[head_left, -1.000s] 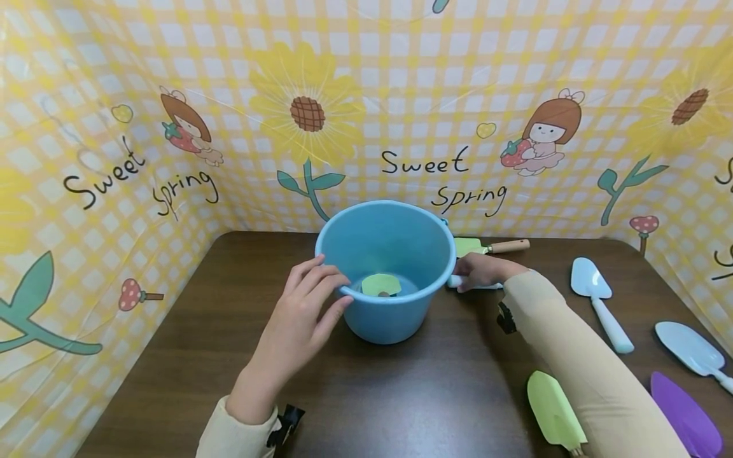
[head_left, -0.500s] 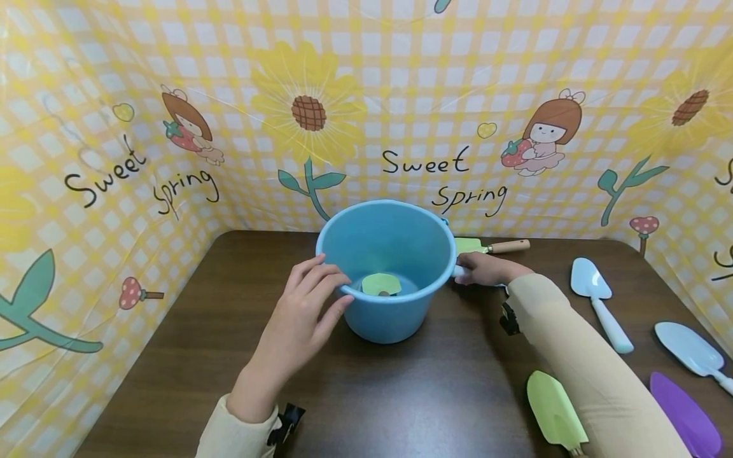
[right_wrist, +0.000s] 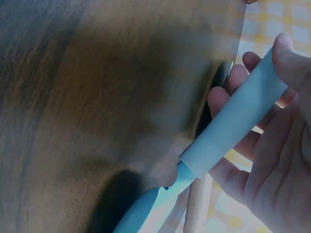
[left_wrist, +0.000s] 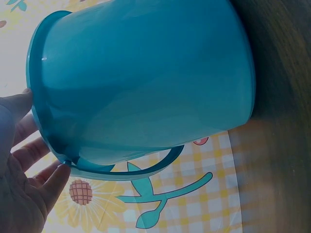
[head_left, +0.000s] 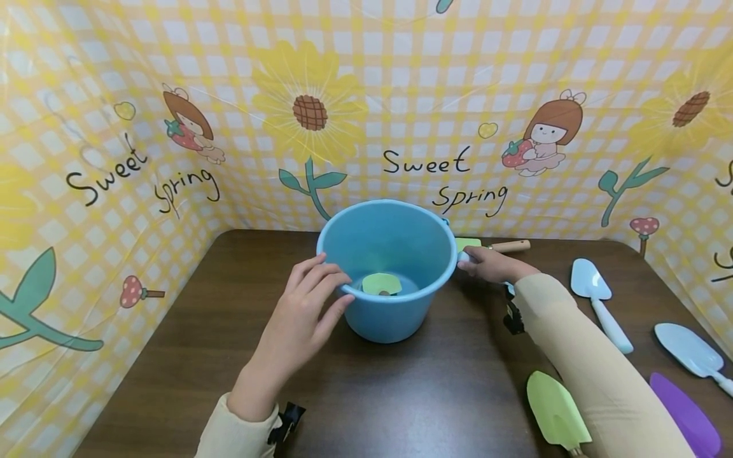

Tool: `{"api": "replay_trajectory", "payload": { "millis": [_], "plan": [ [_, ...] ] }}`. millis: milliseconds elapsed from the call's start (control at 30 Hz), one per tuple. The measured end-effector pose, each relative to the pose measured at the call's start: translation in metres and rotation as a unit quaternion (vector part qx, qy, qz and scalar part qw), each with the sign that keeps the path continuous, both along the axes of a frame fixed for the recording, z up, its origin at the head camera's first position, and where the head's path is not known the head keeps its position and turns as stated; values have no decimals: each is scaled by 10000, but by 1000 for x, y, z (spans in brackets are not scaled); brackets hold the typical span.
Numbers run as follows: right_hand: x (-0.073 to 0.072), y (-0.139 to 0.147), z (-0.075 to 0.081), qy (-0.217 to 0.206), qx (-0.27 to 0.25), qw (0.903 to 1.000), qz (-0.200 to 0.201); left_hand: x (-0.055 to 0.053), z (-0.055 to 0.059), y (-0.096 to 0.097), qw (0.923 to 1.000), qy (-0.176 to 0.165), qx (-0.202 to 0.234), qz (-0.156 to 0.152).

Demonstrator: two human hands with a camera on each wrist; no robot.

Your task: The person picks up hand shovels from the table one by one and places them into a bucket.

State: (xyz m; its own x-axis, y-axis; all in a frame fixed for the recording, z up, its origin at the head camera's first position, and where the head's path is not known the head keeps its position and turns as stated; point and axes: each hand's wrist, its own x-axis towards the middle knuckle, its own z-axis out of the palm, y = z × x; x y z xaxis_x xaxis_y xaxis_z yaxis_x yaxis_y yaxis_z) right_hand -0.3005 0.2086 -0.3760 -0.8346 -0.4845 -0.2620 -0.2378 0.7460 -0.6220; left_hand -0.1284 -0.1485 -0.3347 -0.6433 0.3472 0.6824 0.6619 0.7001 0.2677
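In the head view, a blue bucket (head_left: 386,321) stands upright mid-table, with a light green trowel blade (head_left: 380,284) inside it. My left hand (head_left: 300,312) holds its near-left rim, fingertips over the edge and thumb on the outer side; its handle (left_wrist: 160,167) hangs down in the left wrist view. Right of the bucket, my right hand (head_left: 491,264) grips a light blue trowel by its handle (right_wrist: 238,114). The blade (right_wrist: 148,213) slants to the lower left in the right wrist view and runs out of frame. From the head, the hand and sleeve cover most of this trowel.
Behind my right hand lies a green trowel with a wooden handle (head_left: 511,246). To the right are two pale blue trowels, one (head_left: 601,302) nearer and one (head_left: 693,350) farther. A green trowel (head_left: 557,407) and a purple one (head_left: 687,413) flank my right sleeve. A checked cloth (head_left: 424,76) backs the table.
My right hand has closed round the light blue trowel's handle and raised that end slightly, moving a little up and right in the view. The left hand and bucket have stayed put.
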Motion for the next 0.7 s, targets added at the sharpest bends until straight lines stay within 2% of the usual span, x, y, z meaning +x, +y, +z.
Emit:
{"api": "replay_trajectory", "payload": {
  "millis": [200,367,467,700],
  "plan": [
    [2,3,2,274,-142,9995,9,0,0,-1,10000,-23,-8,-11],
    [3,5,6,597,-185,9976,-288,-1,-1,0,10000,-19,-18,-10],
    [3,6,10,829,-276,9951,-452,-1,-2,0,10000,-4,-22,9],
    [3,9,24,1321,-602,9880,-529,-1,-2,0,10000,-7,-13,37]
  ]
}}
